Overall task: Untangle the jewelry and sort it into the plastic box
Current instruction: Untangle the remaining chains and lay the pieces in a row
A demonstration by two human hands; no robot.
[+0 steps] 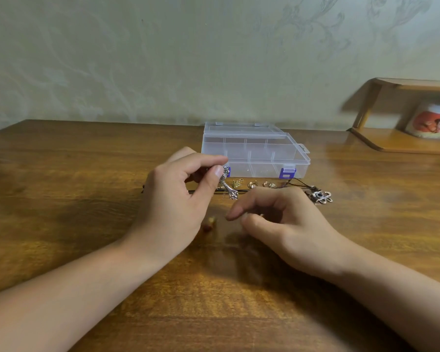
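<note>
Silver pendant (228, 185) hung pinched in the left hand (178, 196) fingers just before the closed plastic box (254, 151) on the table (61, 199), while the right hand (277, 222) fingers curled narrowly near gold rings (259, 184) and a corded pendant (320, 196).

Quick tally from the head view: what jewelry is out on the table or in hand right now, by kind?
Silver pendant, pinched by the left hand: 1
Flower pendant on a black cord: 1
Gold rings: 2
Tangled gold chain: 1
Total: 5, as far as the blur allows
</note>
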